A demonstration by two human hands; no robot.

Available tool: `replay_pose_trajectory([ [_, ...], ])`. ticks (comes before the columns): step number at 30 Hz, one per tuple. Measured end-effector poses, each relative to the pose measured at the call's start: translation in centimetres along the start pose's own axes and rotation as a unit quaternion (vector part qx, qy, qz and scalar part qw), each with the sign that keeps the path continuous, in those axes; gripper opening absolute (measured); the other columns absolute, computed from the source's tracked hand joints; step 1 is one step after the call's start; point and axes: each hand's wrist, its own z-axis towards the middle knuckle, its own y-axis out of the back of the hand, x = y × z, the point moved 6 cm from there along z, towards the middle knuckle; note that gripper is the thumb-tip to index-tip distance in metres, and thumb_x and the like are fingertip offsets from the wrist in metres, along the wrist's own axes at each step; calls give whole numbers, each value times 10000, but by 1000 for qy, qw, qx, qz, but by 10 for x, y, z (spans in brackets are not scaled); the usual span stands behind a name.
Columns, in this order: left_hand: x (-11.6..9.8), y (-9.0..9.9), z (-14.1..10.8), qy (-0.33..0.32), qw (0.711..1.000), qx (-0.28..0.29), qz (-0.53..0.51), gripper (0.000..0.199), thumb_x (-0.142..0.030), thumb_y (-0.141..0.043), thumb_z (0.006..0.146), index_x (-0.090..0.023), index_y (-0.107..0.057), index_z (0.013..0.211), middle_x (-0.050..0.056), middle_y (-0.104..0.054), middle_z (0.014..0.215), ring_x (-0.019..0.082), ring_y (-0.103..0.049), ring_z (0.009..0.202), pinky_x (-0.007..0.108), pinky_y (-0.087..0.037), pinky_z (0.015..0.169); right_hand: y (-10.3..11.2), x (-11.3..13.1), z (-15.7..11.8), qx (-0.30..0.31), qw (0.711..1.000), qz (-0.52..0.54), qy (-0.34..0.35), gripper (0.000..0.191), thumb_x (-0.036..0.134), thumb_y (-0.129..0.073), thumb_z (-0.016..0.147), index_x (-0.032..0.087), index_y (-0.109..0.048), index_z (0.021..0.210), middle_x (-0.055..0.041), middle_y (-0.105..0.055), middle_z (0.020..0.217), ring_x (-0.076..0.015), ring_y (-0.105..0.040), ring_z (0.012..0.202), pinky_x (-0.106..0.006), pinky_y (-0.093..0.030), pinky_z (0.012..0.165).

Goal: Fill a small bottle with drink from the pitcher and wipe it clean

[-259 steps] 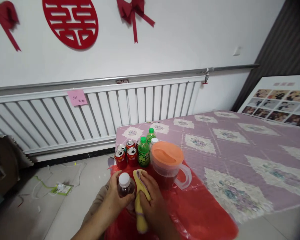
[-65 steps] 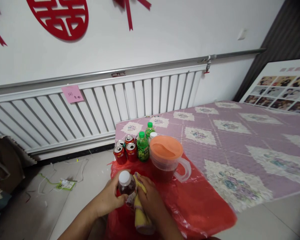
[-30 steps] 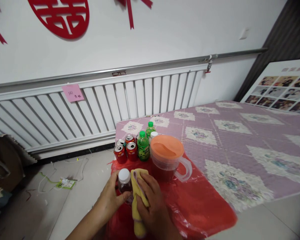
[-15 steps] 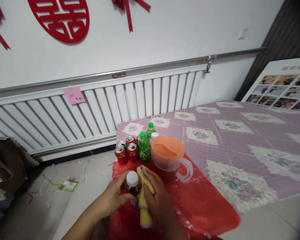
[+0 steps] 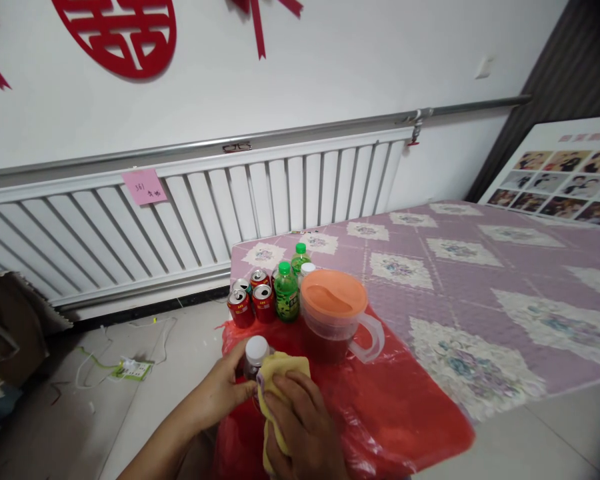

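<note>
1. The cloth point(image 5: 286, 367) has just changed shape. A moment ago it was a narrow fold along the bottle's right side; now it fans out wider, across the side nearer us.
2. Our right hand point(image 5: 305, 423) has turned with it, its back facing up. The fingers are bent over the cloth and press it in; we cannot see the thumb.
3. Our left hand point(image 5: 219, 397) has kept its grip, fingers curled around the bottle point(image 5: 257, 351) with the thumb on the near side.
4. The bottle is roughly upright between our hands, white cap on and bare. Its base is hidden, so we cannot tell whether it rests on the red plastic point(image 5: 400, 413).
5. We judge that the wider cloth meets more of the bottle's side, while the left grip steadies it. It also hides most of the body from us.
6. Beyond our hands, the cans point(image 5: 240, 311), green bottles point(image 5: 287, 303) and lidded jug point(image 5: 333, 297) stand as they did, clear of the cloth.
</note>
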Motion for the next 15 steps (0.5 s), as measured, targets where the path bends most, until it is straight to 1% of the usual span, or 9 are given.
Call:
replay_pose_trajectory([
  [1,-1,0,0,-3,1000,0,1,625,-86,-660,750,-218,-483,1334,47,-652,1218,221,-600,1072,339,-466,961,-1,1,0,1,1000,-1,3,488,116,-593,730,196,-641,1209,-109,-711,1130,-280,-639,1078,-442,-562,952],
  [3,-2,-1,0,0,1000,2,7,618,-92,-659,752,-218,-487,1333,40,-663,1181,218,-600,1057,338,-470,953,-4,-2,-1,1,1000,-2,-13,519,119,-591,743,205,-623,1254,-108,-698,1169,-285,-626,1114,-453,-555,962],
  [5,-2,0,-1,11,1000,4,12,618,-98,-661,745,-218,-492,1327,37,-666,1163,224,-595,1062,346,-470,957,-7,-8,-1,-3,999,-2,-48,553,128,-593,766,213,-593,1312,-116,-663,1249,-298,-592,1183,-471,-542,980],
  [7,-1,0,-1,24,1000,9,13,644,-76,-649,722,-221,-489,1330,41,-655,1201,235,-585,1101,362,-460,981,-11,-17,0,-3,996,7,-85,574,137,-589,795,222,-560,1361,-119,-616,1334,-305,-553,1245,-493,-514,1017],
  [9,0,0,0,31,999,14,6,686,-55,-641,701,-229,-476,1344,45,-632,1266,247,-569,1153,384,-436,1023,-16,-30,1,-1,991,31,-127,581,141,-571,823,242,-535,1394,-106,-579,1390,-298,-523,1288,-509,-484,1056],
  [11,-1,0,0,29,999,17,0,698,-57,-641,702,-234,-466,1354,46,-612,1311,253,-551,1197,402,-399,1073,-22,-45,1,0,983,70,-171,585,131,-535,839,267,-525,1408,-87,-565,1413,-275,-512,1308,-502,-467,1081],
  [13,-3,0,-1,21,1000,16,4,689,-75,-644,717,-233,-459,1361,50,-593,1345,256,-537,1227,411,-368,1109,-29,-61,0,6,970,112,-215,581,118,-509,838,282,-543,1395,-76,-582,1399,-247,-537,1289,-474,-475,1081],
  [15,-2,-1,-2,15,999,8,29,679,-95,-640,734,-225,-449,1373,63,-580,1364,262,-533,1237,415,-363,1116,-38,-75,-3,20,956,143,-256,560,111,-503,828,277,-584,1357,-76,-616,1362,-231,-575,1249,-456,-491,1066],
])
